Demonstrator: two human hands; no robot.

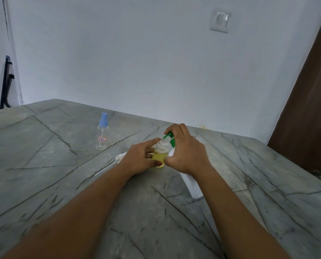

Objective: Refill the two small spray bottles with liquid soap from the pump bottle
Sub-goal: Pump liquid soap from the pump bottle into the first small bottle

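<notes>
Nearest, under the right forearm: white body of the pump bottle (192, 186), long axis running far-left up to its green pump head (168, 137). Curled over that head from above: right hand (185, 152). Immediately left, touching: open spray bottle (160, 153), upright on the table (62, 184), partly filled with yellow soap, gripped round the body by the left hand (139, 158); nozzle just above the open neck. Far left, well apart: second spray bottle (102, 132), capped, empty, nearer the left hand.

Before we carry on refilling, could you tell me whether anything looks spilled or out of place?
No spill shows. A white piece, seemingly a spray head with its tube, lies loose on the table beside the left hand, which holds the open small bottle; expected during a refill. The capped spray bottle stands upright.
</notes>
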